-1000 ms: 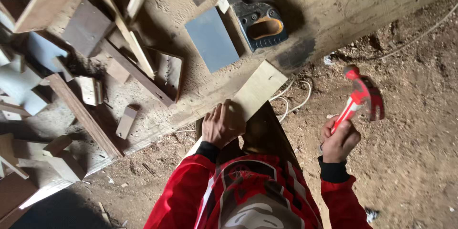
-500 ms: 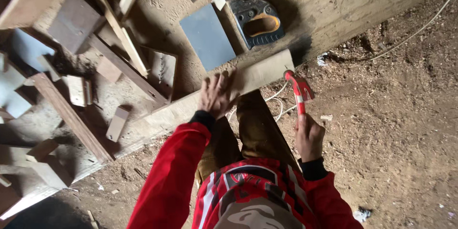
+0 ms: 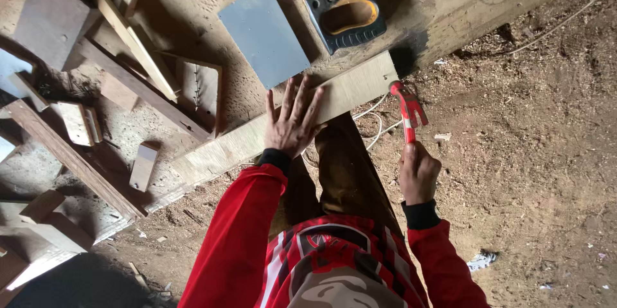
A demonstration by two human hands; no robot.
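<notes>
Head view, one person, two bare hands, red sleeves. Item 1: left hand [image 3: 292, 127], just left of frame centre, laid flat and unclenched, fingers spread toward 12 o'clock, palm pressing down on a pale plank [image 3: 225, 149]. Item 2: the plank, long and narrow, lying on the sawdust-covered bench top [image 3: 463, 6] and running from 8 o'clock up to 2 o'clock, its upper end near the bench edge. Item 3: right hand [image 3: 419, 173], at 4 o'clock from the left hand, closed in a fist round the handle of a red claw hammer [image 3: 406, 105]. The hammer head is at 12 o'clock from that fist, touching or just beside the plank's upper end; whether a nail stands there is too small to tell. Item 4: grey rectangular panel [image 3: 263, 33], at 11 o'clock from the left hand. Item 5: dark moulded tool body with an orange-lined grip opening [image 3: 340, 9], at 1 o'clock. Item 6: white cord [image 3: 376, 122], on the dirt floor [image 3: 540, 154] between the hands. Item 7: small wood block [image 3: 143, 165], at 9 o'clock, among scattered offcuts. Judged step: striking at the plank end while the flat hand steadies the wood. A further blow would call for a square face on the mark and the spread fingers kept well back.
</notes>
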